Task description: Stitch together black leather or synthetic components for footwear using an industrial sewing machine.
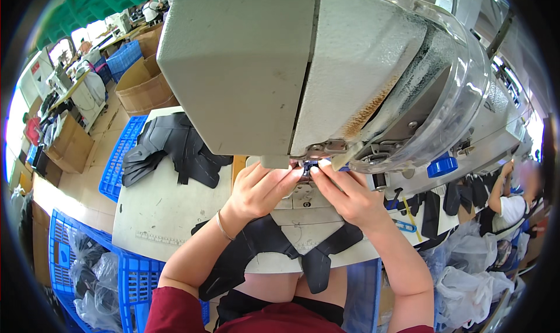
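Both hands meet directly under the head of the grey sewing machine (303, 70): the left hand (256, 190) and the right hand (344, 193) have fingertips drawn together, pinching at a small blue part (307, 167) at the needle area, though what exactly is gripped cannot be made out. A black cut fabric piece (262, 242) lies on the machine's white table (157, 210), beneath the wrists and hanging over the near edge. Left of the machine, a stack of black pieces (175, 146) rests on the same table, with a blue crate (119, 155) just beyond.
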{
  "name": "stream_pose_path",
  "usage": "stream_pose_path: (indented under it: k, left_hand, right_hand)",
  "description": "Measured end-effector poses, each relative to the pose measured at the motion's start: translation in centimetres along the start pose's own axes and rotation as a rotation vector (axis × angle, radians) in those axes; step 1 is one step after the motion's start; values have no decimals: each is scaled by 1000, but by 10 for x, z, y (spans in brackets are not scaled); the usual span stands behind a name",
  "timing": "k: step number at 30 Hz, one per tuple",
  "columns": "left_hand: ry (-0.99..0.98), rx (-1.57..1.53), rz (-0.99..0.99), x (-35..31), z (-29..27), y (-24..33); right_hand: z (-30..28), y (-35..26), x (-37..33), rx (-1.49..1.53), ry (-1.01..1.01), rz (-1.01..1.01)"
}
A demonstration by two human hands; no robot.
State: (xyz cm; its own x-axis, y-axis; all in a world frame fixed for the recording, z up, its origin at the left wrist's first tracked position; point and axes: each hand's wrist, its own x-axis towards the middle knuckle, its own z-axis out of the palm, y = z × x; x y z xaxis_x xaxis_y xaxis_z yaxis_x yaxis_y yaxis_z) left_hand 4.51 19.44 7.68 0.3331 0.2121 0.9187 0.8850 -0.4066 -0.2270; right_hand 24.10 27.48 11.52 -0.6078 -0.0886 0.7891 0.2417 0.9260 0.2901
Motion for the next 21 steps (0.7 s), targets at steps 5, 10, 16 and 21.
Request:
stream_pose_path:
  k: [5,10,16,21]
  left_hand:
    - [33,-58,-15,-4,5,-6]
    - [66,-78,-78,-4,9,-4]
    - [65,-17,-108,-3,9,2]
    - [56,-19,-128,-3,8,4]
  right_hand:
    - [3,2,-3,-4,-29,13]
    - [13,7,-8,-3,18,-2]
    - [23,14,-17,152,36,107]
    - [28,18,-22,164,77,88]
